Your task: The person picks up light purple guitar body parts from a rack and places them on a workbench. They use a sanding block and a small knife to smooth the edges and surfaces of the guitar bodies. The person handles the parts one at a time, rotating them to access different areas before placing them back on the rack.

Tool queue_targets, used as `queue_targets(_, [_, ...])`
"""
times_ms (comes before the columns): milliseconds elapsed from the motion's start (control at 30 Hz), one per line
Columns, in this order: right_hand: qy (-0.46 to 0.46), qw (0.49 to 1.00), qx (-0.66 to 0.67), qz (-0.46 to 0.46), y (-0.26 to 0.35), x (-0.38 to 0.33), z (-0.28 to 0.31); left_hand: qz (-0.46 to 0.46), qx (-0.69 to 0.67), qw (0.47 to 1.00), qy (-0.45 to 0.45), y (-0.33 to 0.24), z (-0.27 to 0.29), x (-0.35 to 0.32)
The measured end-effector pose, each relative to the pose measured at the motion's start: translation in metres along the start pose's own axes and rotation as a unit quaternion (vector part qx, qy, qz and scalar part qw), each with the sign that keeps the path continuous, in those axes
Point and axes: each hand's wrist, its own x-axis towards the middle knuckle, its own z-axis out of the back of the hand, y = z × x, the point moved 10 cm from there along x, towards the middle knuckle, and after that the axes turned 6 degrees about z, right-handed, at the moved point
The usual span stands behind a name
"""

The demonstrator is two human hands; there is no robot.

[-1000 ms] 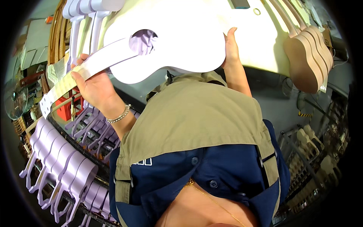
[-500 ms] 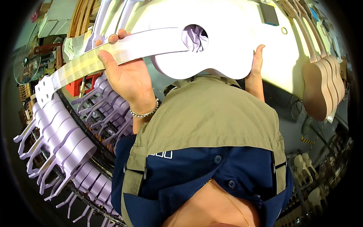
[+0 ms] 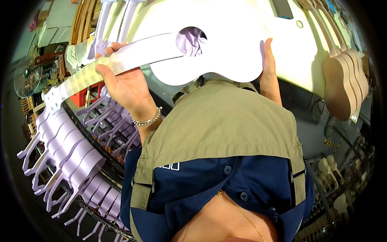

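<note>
A pale, unstrung ukulele (image 3: 201, 69) lies across in front of my apron, its headstock (image 3: 54, 99) pointing left and its body under bright light. Crumpled lilac paper (image 3: 191, 42) fills its sound hole. Yellowish tape (image 3: 82, 76) covers the fretboard's outer part. My left hand (image 3: 128, 86) grips the neck from below, thumb on the near edge and fingertips showing past the far edge. My right hand (image 3: 270, 66) holds the rounded bottom end of the body, thumb raised along its edge; its other fingers are hidden.
Lilac ukuleles (image 3: 74, 141) hang in rows on a black rack at the left, close to the headstock. A pale worktable (image 3: 300, 60) lies beyond, bearing a dark block (image 3: 283, 10) and a small ring (image 3: 299, 24). Bare-wood ukuleles (image 3: 340, 86) hang at the right.
The ukulele has shifted left across my front, with its headstock slightly lower. Both hands have moved left with it, keeping their hold.
</note>
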Motion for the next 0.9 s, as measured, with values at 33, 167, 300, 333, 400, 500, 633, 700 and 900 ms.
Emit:
queue_targets(33, [0.014, 0.999, -0.03, 0.007, -0.005, -0.001, 0.003, -0.014, -0.005, 0.994, 0.112, -0.003, -0.019, -0.003])
queue_targets(167, [0.183, 0.981, -0.04, 0.053, -0.043, 0.017, 0.04, -0.089, 0.165, 0.926, 0.328, -0.024, -0.069, -0.022])
queue_targets(300, [0.135, 0.986, 0.066, 0.067, -0.065, 0.025, 0.047, -0.06, 0.321, 0.919, 0.22, -0.007, -0.078, -0.036])
queue_targets(333, [0.127, 0.987, 0.068, 0.075, -0.065, 0.029, 0.049, -0.056, 0.312, 0.922, 0.222, -0.004, -0.076, -0.036])
queue_targets(400, [0.113, 0.988, 0.057, 0.092, -0.061, 0.024, 0.043, -0.038, 0.304, 0.928, 0.211, -0.001, -0.069, -0.036])
queue_targets(500, [0.105, 0.988, 0.032, 0.106, -0.057, 0.021, 0.037, -0.032, 0.288, 0.937, 0.196, -0.001, -0.062, -0.035])
queue_targets(633, [0.099, 0.988, 0.012, 0.116, -0.056, 0.019, 0.033, -0.031, 0.275, 0.944, 0.177, -0.003, -0.053, -0.035])
queue_targets(700, [0.096, 0.988, 0.002, 0.12, -0.054, 0.019, 0.032, -0.031, 0.267, 0.947, 0.173, -0.003, -0.049, -0.036])
queue_targets(900, [0.099, 0.987, -0.012, 0.127, -0.051, 0.02, 0.025, -0.025, 0.223, 0.968, 0.109, -0.007, -0.026, -0.034])
